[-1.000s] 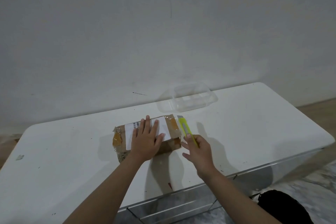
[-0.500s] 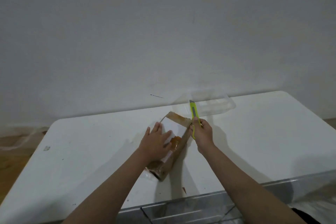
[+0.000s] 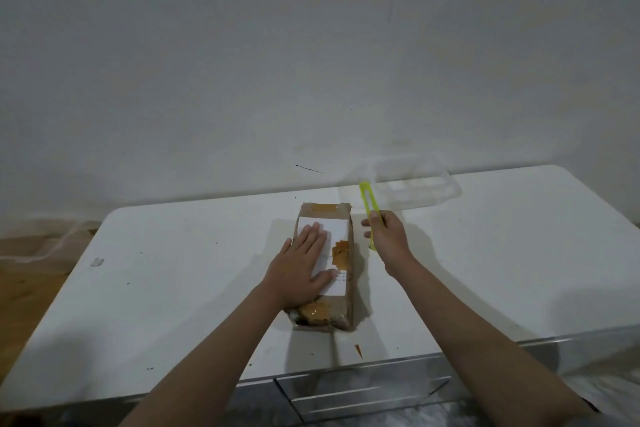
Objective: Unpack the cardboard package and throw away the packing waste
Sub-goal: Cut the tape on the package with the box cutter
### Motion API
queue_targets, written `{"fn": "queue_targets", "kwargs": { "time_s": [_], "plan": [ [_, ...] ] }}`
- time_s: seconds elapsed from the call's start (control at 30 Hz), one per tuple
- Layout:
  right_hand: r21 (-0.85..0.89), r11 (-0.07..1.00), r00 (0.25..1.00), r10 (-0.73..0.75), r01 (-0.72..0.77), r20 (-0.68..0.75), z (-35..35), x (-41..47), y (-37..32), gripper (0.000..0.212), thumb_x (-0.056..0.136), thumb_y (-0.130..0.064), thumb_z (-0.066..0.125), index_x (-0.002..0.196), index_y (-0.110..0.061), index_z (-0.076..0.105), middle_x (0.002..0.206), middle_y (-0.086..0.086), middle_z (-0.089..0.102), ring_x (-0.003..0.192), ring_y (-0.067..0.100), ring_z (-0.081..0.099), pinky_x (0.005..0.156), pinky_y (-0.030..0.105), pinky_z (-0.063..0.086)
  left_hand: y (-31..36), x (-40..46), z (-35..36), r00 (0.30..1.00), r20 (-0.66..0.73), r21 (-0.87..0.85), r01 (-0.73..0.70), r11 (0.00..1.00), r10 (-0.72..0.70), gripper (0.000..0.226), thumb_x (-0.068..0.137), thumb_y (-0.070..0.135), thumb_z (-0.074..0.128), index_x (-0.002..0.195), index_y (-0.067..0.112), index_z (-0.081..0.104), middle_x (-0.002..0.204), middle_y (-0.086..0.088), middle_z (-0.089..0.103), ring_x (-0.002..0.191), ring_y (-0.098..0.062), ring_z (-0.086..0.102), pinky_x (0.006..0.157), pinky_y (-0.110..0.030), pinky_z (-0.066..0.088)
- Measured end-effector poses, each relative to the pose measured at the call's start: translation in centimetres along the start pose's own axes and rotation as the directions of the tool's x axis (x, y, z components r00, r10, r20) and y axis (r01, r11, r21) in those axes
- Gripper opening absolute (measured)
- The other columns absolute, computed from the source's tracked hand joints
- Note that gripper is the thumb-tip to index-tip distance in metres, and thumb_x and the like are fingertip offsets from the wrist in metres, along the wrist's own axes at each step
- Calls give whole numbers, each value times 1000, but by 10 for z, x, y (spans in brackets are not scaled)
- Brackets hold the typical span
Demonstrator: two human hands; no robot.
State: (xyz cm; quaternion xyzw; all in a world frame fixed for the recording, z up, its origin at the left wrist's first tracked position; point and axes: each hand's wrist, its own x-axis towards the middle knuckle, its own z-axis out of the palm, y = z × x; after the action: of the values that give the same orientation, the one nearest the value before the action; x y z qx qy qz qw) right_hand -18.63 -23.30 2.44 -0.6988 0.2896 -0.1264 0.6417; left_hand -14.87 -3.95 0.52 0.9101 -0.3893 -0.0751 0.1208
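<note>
A brown cardboard package [image 3: 341, 215] with a white label and patches of brown tape lies lengthwise on the white table [image 3: 173, 288], pointing away from me. My left hand [image 3: 300, 269] rests flat on its top, fingers spread over the label. My right hand [image 3: 386, 234] is closed around a yellow-green utility knife [image 3: 366, 199], held just right of the package's far end, its tip pointing away from me. The knife is not touching the box.
A clear plastic container [image 3: 415, 184] sits at the back of the table near the wall, right behind the knife. A small orange tape scrap [image 3: 358, 350] lies near the front edge. Metal drawers [image 3: 363, 395] are below the tabletop. Wooden floor [image 3: 27, 274] shows at left.
The package has been turned from lying sideways, through a diagonal, to pointing straight away from me. My right hand with the knife has drawn a little to the right of the box.
</note>
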Motion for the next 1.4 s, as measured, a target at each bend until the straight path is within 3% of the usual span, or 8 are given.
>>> {"fn": "queue_targets", "kwargs": {
  "time_s": [0.07, 0.2, 0.43, 0.97, 1.13, 1.4],
  "plan": [
    [-64, 998, 1000, -4, 5, 20, -13, -10, 7, 20, 99, -25, 44, 105, -9, 55, 94, 3, 67, 66, 14, 57, 60, 26, 43, 0, 1, 1, 1000, 0, 18, -2, 1000, 2, 87, 80, 70, 11, 151, 22, -3, 152, 8, -19, 140, -8, -19, 116, -37, 0],
    [-121, 992, 993, 45, -32, 109, -35, -26, 18, 14, 96, -17, 51, 108, -10, 51, 86, 4, 72, 57, 19, 62, 56, 28, 46, 3, 2, 3, 1000, -15, 41, 6, 999, -5, 88, 78, 70, 7, 151, 21, -1, 156, 4, -15, 139, -9, -19, 115, -35, 0],
    [-145, 988, 995, 59, -47, 81, -39, -27, 11, 20, 95, -15, 50, 115, -17, 48, 87, 7, 70, 51, 17, 53, 40, 24, 44, 4, 3, 5, 999, -31, 40, 13, 999, -12, 90, 77, 71, 7, 151, 19, 2, 158, 1, -11, 139, -10, -19, 115, -36, 1],
    [-103, 990, 985, 106, -92, 134, -20, -18, 6, 19, 94, -16, 53, 113, -17, 56, 84, 11, 71, 49, 18, 51, 43, 24, 39, 8, 5, 9, 996, -67, 15, 52, 999, -51, 90, 78, 71, 8, 151, 20, 2, 159, 1, -10, 143, -11, -14, 111, -31, -4],
    [-119, 990, 981, 89, -69, 171, -27, -22, 7, 18, 94, -15, 54, 112, -17, 59, 79, 9, 71, 46, 17, 49, 40, 22, 37, 7, 10, 5, 996, -71, 20, 61, 998, -60, 82, 85, 66, 19, 151, 20, 2, 159, 1, -10, 146, -15, -11, 113, -33, -2],
    [-151, 987, 970, 85, -51, 228, -50, -52, 30, 17, 93, -15, 55, 109, -16, 61, 73, 7, 71, 45, 17, 49, 37, 21, 35, 13, 1, 13, 997, -54, 12, 59, 998, -58, 91, 77, 72, 9, 152, 20, 4, 159, 1, -7, 146, -16, -9, 114, -35, 0]
  ]
}}
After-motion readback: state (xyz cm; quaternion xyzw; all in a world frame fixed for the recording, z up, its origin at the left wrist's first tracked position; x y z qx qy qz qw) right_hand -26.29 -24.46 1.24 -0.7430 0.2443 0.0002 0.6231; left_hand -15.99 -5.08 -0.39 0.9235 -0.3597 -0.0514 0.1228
